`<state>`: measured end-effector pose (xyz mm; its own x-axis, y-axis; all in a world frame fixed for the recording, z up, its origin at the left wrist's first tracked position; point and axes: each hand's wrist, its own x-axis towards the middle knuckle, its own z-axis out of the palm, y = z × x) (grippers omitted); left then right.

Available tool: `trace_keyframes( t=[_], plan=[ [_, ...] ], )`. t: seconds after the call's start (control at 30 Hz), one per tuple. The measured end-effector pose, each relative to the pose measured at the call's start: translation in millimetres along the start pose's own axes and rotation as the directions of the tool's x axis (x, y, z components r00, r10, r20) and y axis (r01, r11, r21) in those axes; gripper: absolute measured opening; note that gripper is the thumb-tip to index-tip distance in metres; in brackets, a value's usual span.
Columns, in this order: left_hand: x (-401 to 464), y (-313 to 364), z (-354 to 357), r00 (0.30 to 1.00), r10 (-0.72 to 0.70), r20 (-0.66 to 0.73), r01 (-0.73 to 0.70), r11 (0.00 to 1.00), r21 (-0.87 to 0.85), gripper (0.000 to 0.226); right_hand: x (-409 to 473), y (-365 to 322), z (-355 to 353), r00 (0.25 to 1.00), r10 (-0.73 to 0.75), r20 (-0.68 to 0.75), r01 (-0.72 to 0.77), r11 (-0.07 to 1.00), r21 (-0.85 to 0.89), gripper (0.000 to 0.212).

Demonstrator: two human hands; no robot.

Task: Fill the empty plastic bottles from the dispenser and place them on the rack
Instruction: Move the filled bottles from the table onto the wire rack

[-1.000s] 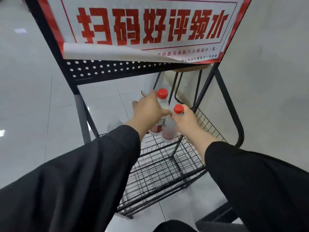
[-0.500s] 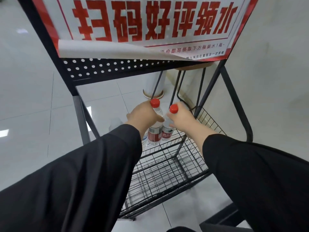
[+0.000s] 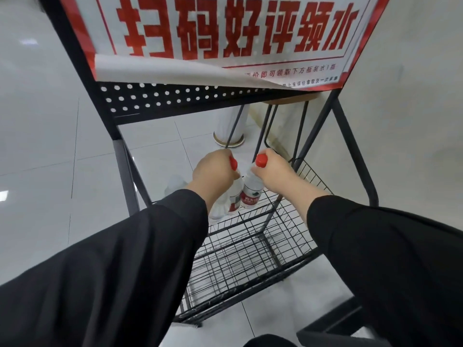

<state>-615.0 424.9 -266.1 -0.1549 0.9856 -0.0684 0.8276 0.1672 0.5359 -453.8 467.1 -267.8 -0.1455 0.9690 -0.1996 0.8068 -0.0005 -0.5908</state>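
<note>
My left hand (image 3: 214, 171) grips the left bottle (image 3: 234, 194) at its neck; my right hand (image 3: 276, 171) grips the right bottle (image 3: 251, 191) likewise. Both hang below my fists, over the wire rack (image 3: 250, 246).

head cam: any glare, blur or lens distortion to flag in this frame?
Head view: wide-angle bowing bends the rack frame; soft glare patches on the glossy floor tiles; sign lettering slightly soft; both hands and bottles fairly sharp, evenly lit, no hard shadows.

Two bottles stood side by side under the fingers: left bottle (image 3: 235, 194) beneath left hand (image 3: 214, 171), right bottle (image 3: 251, 190) beneath right hand (image 3: 275, 171), both on rack (image 3: 250, 246).
</note>
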Motion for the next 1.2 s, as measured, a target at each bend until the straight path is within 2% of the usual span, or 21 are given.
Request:
trace_keyframes(
  t=[0.13, 0.23, 0.3, 0.37, 0.4, 0.5, 0.67, 0.77, 0.83, 0.93, 1.03, 1.2],
  plan=[
    [0.0, 4.3, -9.0, 0.999, 0.014, 0.03, -0.015, 1.0, 0.011, 0.017, -6.4, -6.3, -2.8, 1.0, -0.003, 0.019, 0.003, 1.0, -0.025, 0.046],
    [-2.1, 4.7, -12.6, 0.998, 0.007, 0.068, -0.006, 1.0, -0.009, 0.017, -9.8, -8.1, -5.7, 1.0, 0.004, 0.009, -0.004, 1.0, -0.007, 0.066],
    [-6.2, 2.6, -12.1, 0.998, 0.02, 0.064, -0.019, 1.0, -0.02, 0.018, -18.4, -9.7, -5.8, 0.985, -0.018, -0.169, 0.029, 0.998, 0.063, 0.075],
    [-10.5, 0.8, -10.1, 0.996, 0.03, 0.081, -0.028, 0.999, -0.03, 0.023, -34.3, -7.8, -2.0, 0.931, -0.069, -0.36, 0.098, 0.993, 0.063, 0.065],
    [-12.1, 0.1, -9.2, 0.996, 0.035, 0.082, -0.032, 0.999, -0.036, 0.025, -44.0, -5.5, 2.8, 0.925, -0.1, -0.365, 0.12, 0.992, 0.032, 0.058],
    [-15.7, 0.1, -7.5, 0.996, 0.05, 0.07, -0.047, 0.998, -0.045, 0.026, -71.6, 8.9, 22.3, 0.96, -0.135, -0.244, 0.144, 0.989, 0.019, 0.054],
    [-22.4, 2.0, -11.6, 0.995, 0.055, 0.084, -0.051, 0.998, -0.04, 0.039, -90.1, 22.9, 31.2, 0.974, -0.089, -0.206, 0.11, 0.989, 0.094, 0.073],
    [-26.9, -0.7, -15.8, 0.997, 0.035, 0.073, -0.033, 0.999, -0.028, 0.053, -85.9, 20.8, 24.3, 0.974, -0.098, -0.204, 0.11, 0.993, 0.045, 0.07],
    [-31.3, -0.7, -21.0, 0.998, 0.032, 0.048, -0.032, 0.999, -0.001, 0.054, -80.1, 16.4, 18.6, 0.978, -0.103, -0.183, 0.108, 0.994, 0.017, 0.067],
    [-37.5, 2.3, -39.7, 0.997, 0.068, -0.029, -0.066, 0.996, 0.061, 0.046, -73.2, 9.6, 11.9, 0.986, -0.108, -0.128, 0.106, 0.994, -0.028, 0.065],
    [-45.2, -3.6, -68.6, 0.993, 0.093, -0.079, -0.078, 0.981, 0.176, 0.041, -72.7, 6.9, 9.4, 0.976, -0.141, -0.167, 0.126, 0.987, -0.101, 0.069],
    [-73.5, -30.6, -105.9, 0.994, 0.095, 0.049, -0.106, 0.887, 0.449, 0.039, -80.3, 2.8, 13.8, 0.964, -0.169, -0.204, 0.152, 0.984, -0.096, 0.068]
  ],
)
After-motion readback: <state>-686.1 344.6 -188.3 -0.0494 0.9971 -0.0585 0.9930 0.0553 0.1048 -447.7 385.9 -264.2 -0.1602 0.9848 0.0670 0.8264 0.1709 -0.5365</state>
